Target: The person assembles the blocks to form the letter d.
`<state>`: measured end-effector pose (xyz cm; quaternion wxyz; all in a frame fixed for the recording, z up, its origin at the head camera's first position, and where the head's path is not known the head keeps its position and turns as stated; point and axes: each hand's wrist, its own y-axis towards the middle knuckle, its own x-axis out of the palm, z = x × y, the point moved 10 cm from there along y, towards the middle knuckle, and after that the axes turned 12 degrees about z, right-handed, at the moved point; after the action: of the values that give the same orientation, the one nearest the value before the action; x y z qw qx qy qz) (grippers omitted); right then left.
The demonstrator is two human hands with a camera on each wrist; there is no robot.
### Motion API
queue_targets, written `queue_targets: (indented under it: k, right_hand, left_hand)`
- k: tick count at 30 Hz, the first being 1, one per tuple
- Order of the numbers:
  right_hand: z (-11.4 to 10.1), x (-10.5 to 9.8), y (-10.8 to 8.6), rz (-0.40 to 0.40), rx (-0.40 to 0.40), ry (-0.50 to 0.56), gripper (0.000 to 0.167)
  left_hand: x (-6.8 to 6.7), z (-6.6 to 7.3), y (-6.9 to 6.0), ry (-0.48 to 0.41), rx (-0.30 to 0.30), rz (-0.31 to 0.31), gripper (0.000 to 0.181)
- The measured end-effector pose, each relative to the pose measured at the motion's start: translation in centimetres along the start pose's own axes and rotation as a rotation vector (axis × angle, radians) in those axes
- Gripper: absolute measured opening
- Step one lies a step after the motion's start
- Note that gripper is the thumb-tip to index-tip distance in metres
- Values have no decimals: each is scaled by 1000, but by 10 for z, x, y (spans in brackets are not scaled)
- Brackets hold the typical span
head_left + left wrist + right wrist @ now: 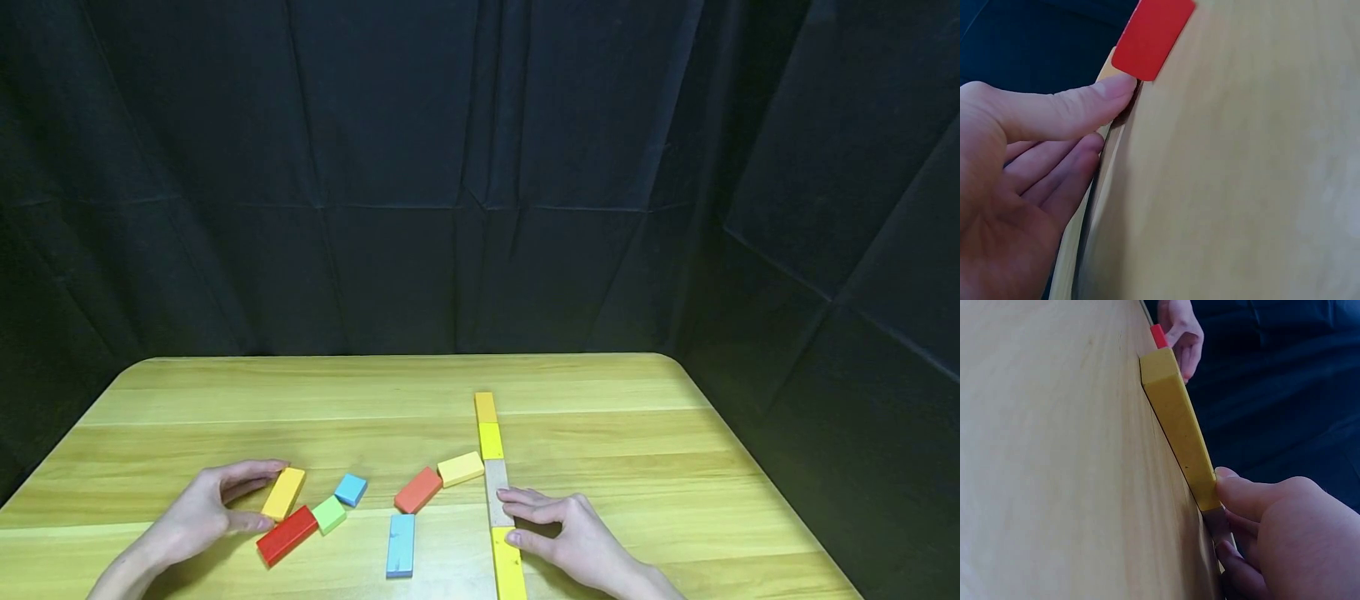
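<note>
In the head view, my left hand (197, 515) pinches an orange block (284, 493) lengthwise, fingertips at its far end and thumb at its near end. A red block (288, 536) lies against that near end. The left wrist view shows the thumb (1079, 107) beside the red block (1152, 39), the orange one mostly hidden. My right hand (576, 540) touches a straight row of blocks, fingertips on the grey block (497, 492) and thumb at the near yellow block (508, 562). In the right wrist view, this hand (1297, 528) lies along the yellow block's side (1179, 431).
Left of the row lie a pale yellow block (461, 469), a coral block (418, 490) and a blue block (401, 545). A green block (329, 514) and a small blue block (350, 490) extend from the red one. Another yellow block (491, 441) and an orange block (485, 407) form the row's far end.
</note>
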<state>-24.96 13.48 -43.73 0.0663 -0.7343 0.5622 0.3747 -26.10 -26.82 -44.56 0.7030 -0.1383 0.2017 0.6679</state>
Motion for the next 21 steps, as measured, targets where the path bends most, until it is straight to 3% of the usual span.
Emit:
queue_targets:
  k: [10,21]
  right_hand:
    - [3,1,0,-14,39,7,43]
    - [1,1,0,-11,22,6,43]
  left_hand:
    - [-3,0,2,7,-63,51,76]
    - [5,14,1,-18,-57,57,70]
